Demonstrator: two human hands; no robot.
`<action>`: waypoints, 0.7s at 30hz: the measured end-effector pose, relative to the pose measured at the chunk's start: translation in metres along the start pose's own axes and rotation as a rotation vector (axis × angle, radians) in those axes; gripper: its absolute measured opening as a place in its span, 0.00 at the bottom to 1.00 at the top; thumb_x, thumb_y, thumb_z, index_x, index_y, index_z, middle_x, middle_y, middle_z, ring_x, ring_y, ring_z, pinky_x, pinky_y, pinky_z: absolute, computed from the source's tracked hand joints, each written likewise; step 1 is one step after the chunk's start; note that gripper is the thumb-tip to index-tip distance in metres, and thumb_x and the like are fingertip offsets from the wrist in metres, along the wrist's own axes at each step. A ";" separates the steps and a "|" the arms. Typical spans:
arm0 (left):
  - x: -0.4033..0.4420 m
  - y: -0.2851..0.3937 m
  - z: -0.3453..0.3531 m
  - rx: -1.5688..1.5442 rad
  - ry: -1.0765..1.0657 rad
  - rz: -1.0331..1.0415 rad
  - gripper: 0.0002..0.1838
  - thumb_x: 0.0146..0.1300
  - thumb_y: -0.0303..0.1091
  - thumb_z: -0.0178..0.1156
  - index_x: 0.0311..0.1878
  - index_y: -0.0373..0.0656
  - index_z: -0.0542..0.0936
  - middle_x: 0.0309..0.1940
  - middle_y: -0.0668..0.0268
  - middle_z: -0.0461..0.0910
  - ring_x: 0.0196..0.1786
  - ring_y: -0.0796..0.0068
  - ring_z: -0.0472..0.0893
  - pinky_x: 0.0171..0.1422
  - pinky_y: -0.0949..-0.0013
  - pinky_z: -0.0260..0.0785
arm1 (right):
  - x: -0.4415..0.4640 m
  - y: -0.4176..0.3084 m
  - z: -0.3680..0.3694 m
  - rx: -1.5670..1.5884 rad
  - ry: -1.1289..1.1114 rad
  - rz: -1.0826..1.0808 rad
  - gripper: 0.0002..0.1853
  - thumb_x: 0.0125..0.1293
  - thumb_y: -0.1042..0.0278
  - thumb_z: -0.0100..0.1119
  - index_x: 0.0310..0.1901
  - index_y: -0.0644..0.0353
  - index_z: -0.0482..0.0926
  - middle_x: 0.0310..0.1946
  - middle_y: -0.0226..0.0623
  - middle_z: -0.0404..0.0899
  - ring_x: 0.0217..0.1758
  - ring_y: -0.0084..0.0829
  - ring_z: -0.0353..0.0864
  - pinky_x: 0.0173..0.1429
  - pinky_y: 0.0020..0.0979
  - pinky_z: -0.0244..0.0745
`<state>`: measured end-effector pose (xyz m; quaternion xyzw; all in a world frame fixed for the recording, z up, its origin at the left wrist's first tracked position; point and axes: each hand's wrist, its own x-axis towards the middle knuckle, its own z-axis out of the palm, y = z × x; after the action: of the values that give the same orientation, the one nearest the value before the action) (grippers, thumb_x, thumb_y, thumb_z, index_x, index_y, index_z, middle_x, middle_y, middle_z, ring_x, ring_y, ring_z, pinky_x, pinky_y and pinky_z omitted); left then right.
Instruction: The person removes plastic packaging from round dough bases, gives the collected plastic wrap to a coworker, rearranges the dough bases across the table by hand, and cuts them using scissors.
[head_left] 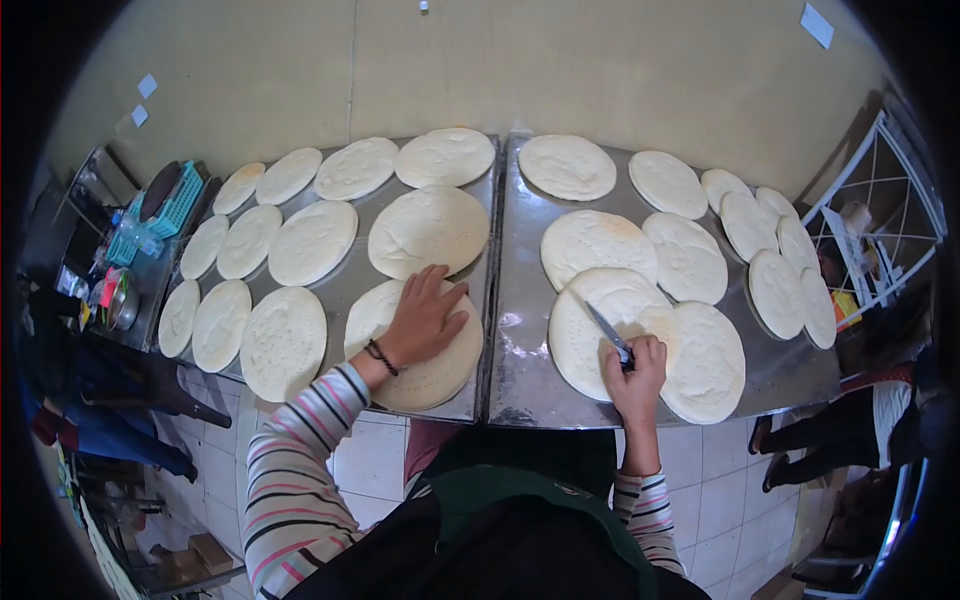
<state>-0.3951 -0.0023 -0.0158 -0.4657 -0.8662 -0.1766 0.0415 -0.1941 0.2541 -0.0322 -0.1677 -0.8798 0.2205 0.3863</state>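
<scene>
My left hand (428, 320) lies flat with its fingers spread on a round flatbread (420, 384) at the front of the left metal table. Just behind that bread is another flatbread (428, 230), close to my fingertips. My right hand (637, 382) is closed around the handle of a knife (604, 327). The blade points up and to the left over a flatbread (580, 345) on the right table. That bread overlaps a flatbread behind it (598, 245) and meets one at its right (706, 365). Whether the blade touches the bread, I cannot tell.
Rows of flatbreads cover the left table (345, 285) and the right table (515, 365), with a narrow gap between. At left stand a turquoise basket (178, 205) and a metal bowl (122, 303). A white rack (885, 215) stands at right. People stand at both sides.
</scene>
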 end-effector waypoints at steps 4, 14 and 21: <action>-0.026 0.007 -0.005 0.020 -0.016 -0.040 0.21 0.61 0.45 0.50 0.55 0.46 0.70 0.62 0.46 0.58 0.67 0.46 0.54 0.65 0.40 0.44 | 0.003 -0.006 -0.008 -0.015 -0.045 -0.053 0.11 0.47 0.69 0.61 0.31 0.62 0.72 0.33 0.42 0.69 0.39 0.43 0.67 0.43 0.41 0.63; -0.039 0.001 -0.021 0.037 -0.050 -0.190 0.23 0.59 0.43 0.53 0.58 0.48 0.70 0.61 0.50 0.61 0.66 0.49 0.58 0.66 0.43 0.44 | 0.049 0.037 -0.020 -0.366 -0.236 0.180 0.19 0.50 0.62 0.55 0.46 0.55 0.77 0.38 0.48 0.74 0.42 0.47 0.70 0.44 0.43 0.68; -0.033 -0.013 -0.012 0.055 -0.045 -0.206 0.26 0.57 0.43 0.55 0.58 0.45 0.69 0.59 0.51 0.63 0.65 0.51 0.59 0.65 0.42 0.46 | 0.000 0.003 -0.013 -0.155 -0.365 0.250 0.23 0.52 0.58 0.58 0.51 0.53 0.77 0.39 0.51 0.71 0.43 0.46 0.71 0.49 0.41 0.69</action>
<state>-0.3884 -0.0396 -0.0162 -0.3768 -0.9146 -0.1457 0.0166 -0.1840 0.2595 -0.0264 -0.2620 -0.9217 0.2250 0.1766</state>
